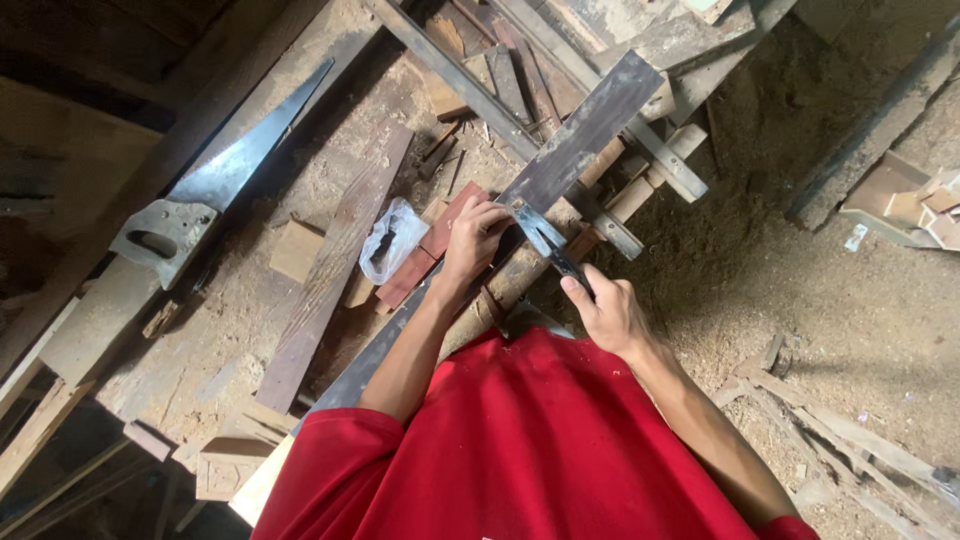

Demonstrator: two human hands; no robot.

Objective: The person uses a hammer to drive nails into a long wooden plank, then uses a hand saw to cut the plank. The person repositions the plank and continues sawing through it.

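Two bare hands work at the near edge of a sawdust-covered wooden surface (250, 300), seen from a head-worn camera looking straight down past a red shirt (520, 440). The left hand (475, 235) is closed down over the near end of a dark, flat plank (585, 130), fingers curled on its top face; this grip pins the plank so that it does not shift under the tool. The plank runs diagonally away from the person toward the far right corner of the surface, resting across other lengths of timber, which lifts its worked end clear of the litter. The right hand (610, 310) is closed around the dark handle of a chisel (545, 240), thumb laid along the handle to steer it. The chisel's flat metal blade points toward the left hand and meets the plank just beside those fingers; whether the edge is cutting in or only resting on the wood cannot be told. A handsaw (215, 175) lies well apart near the far left edge, its pale handle toward the person, within reach yet out of the working zone. Between saw and hands lie a long weathered board (335, 265), a small wooden block (297, 250), a crumpled clear plastic bag (392, 238) and a reddish strip of wood (430, 250) just beside the left wrist. Offcuts and slats (830, 420) litter the floor to the right.
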